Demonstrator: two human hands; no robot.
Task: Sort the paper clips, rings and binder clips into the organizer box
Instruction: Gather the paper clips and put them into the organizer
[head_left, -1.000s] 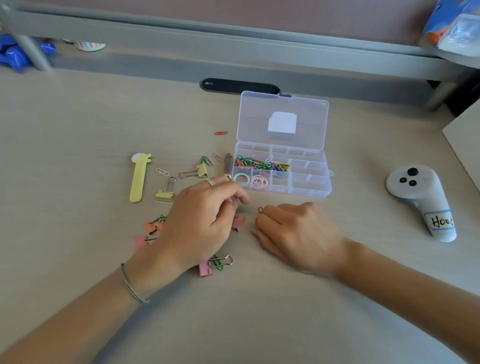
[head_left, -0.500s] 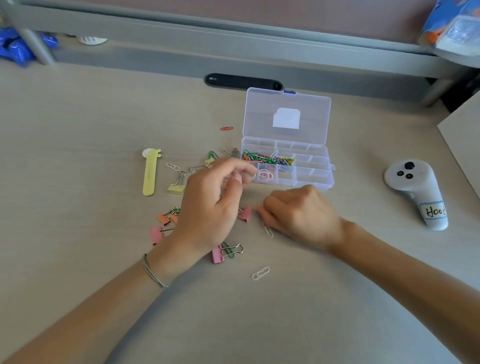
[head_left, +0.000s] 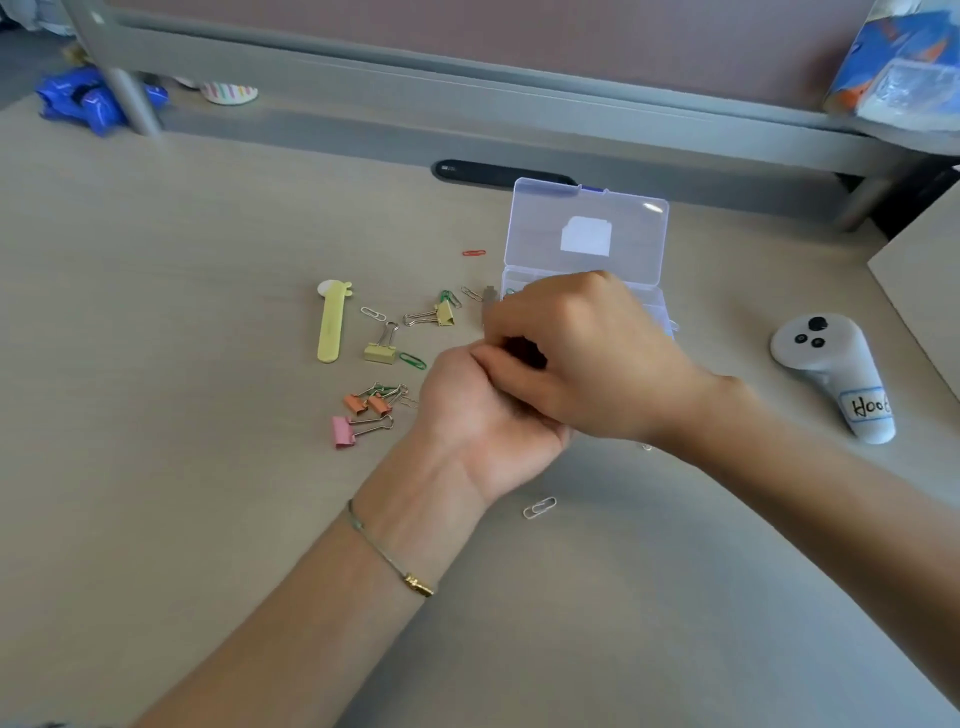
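Desk (head_left: 156, 519): pale wood-grain laminate, matte. Nearest item: one white wire paper clip (head_left: 539, 507), flat on desk just in front of the hands. L wrist carries a thin cord bracelet (head_left: 387, 553) w/ small gold clasp. Left hand (head_left: 488, 410) fingers curled inward, tucked under the right hand (head_left: 576, 353), which crosses over it knuckles-up, fingers bent down; the two touch. Contents of either grip hidden, cannot tell what is held, if anything. To the L of the hands: pink binder clip (head_left: 344, 432) w/ silver wire handles, lying on its side; just behind it two orange binder clips (head_left: 366, 402) tangled w/ wire clips. Farther back: green paper clip (head_left: 412, 360), two yellow binder clips (head_left: 381, 352), a white paper clip (head_left: 373, 314), a flat yellow giraffe-shaped stick (head_left: 331, 325). R side, well apart: white rounded controller (head_left: 831, 364), black buttons, handwritten label. Organizer box (head_left: 587, 234): clear hard plastic, rectangular, lid up near vertical w/ white sticker inside; tray mostly covered by right hand, compartments not readable. Red paper clip (head_left: 473, 253) alone on desk L of lid. Far edge: black oval grommet (head_left: 498, 174), grey metal rail, blue crumpled wrapper (head_left: 88, 101) at far L.
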